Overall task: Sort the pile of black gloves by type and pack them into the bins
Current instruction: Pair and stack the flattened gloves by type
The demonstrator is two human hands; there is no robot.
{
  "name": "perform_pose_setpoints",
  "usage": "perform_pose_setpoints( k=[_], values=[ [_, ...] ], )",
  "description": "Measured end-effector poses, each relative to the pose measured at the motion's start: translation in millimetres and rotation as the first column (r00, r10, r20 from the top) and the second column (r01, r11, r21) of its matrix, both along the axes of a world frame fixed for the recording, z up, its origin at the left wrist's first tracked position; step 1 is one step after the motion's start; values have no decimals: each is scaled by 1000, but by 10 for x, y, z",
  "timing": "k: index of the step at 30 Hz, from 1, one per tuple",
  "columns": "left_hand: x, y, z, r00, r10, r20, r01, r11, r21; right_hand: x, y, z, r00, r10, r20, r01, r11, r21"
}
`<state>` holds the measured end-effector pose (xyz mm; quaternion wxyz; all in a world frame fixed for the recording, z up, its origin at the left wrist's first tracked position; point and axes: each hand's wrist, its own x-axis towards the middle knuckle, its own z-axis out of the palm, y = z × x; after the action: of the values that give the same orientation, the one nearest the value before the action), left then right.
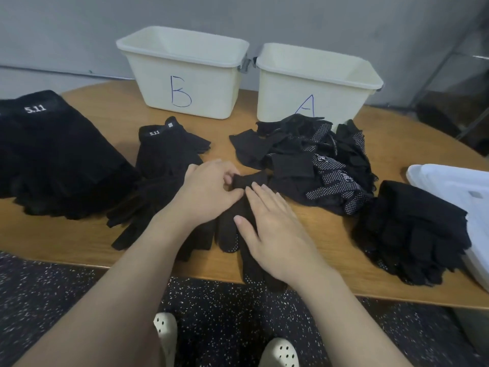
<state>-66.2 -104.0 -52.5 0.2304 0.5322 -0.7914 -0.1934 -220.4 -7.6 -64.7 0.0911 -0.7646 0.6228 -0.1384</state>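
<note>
Left hand pinches cuff of black dotted knit glove at table edge; right hand presses it flat. Unsorted pile remains; we judge the 2 cream plastic bins probably unfilled, interiors hidden.

Two bins; two hands; four glove heaps.

Soft, even indoor light, wide-angle view with bent edges

Light falls diffusely from above, leaving only faint shadows under the bins and along the desk edge; no hard glare, just a mild sheen on the wood. The black gloves lose nearly all fold detail in the dark. The wall line and desk rim curve toward the corners. The forearms at the bottom look soft and smeared, and the whole picture is slightly hazy.
</note>
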Motion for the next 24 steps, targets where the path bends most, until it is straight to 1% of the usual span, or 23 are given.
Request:
perform_pose_setpoints(
  k=[3, 6, 11, 15, 20, 24],
  values=[
    [-13, 5, -32, 1000, 3, -22, -4, 999, -32, 5, -2, -22, 998, 11, -56, -10, 1000, 29],
    [-28, 11, -73, 1000, 2, 2, -2, 997, -72, -5, 0, -21, 995, 27, -91, -22, 998, 55],
    [-43, 8, -87, 1000, 22, -1, -22, 997, -80, 6, 2, 29, 988, 51, -149, -29, 989, 144],
    [-48, 10, -78, 999, 32, -29, -34, 997, -74, 16, 5, 50, 983, 52, -177, -22, 986, 166],
    [-54, -1, -47, 988, 25, -152, -27, 1000, -10, -16, 0, 47, 982, 74, -174, -43, 983, 179],
    [-62, -21, -93, 995, 23, -99, -24, 1000, -7, -81, -14, 40, 993, 82, -86, -68, 986, 155]
  ],
)
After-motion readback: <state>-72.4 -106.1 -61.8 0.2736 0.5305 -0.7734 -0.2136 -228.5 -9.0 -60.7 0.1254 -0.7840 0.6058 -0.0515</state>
